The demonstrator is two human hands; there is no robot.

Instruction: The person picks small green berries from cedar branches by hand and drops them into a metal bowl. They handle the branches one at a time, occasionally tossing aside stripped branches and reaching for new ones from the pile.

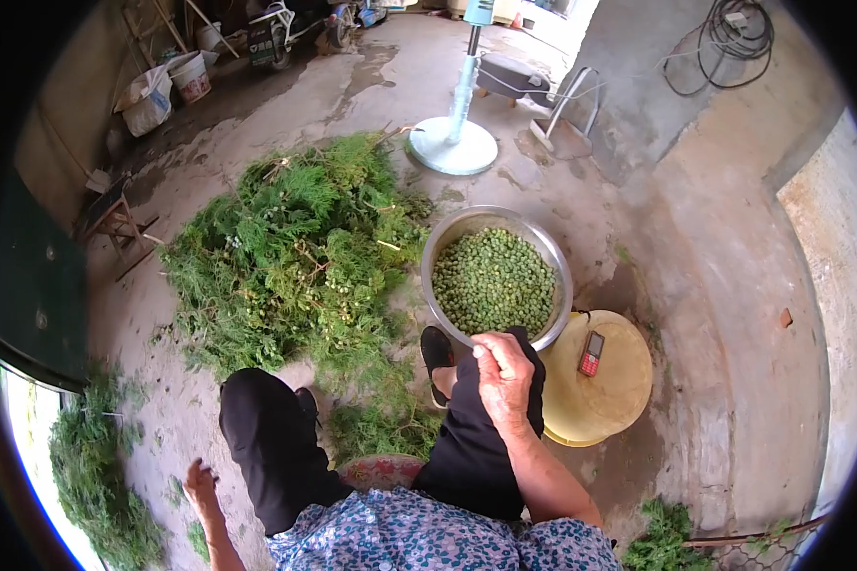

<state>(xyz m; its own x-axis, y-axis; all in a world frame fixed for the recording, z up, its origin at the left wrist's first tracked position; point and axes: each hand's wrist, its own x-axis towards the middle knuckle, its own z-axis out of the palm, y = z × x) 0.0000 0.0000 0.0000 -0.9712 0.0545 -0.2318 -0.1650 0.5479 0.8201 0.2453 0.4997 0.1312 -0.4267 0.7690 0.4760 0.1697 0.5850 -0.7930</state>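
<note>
I logged: left hand (200, 487) — fingers loosely parted, seemingly empty; right hand (505, 369) — curled by the bowl (486, 218)'s near rim, hold indiscernible. Berry-picking seemed underway; next called for branches (295, 252).

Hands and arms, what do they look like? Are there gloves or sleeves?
The left hand and right hand wear no gloves, and the visible forearms are bare. A blue-and-white patterned sleeve covers the upper right arm; the left sleeve is out of view.
</note>
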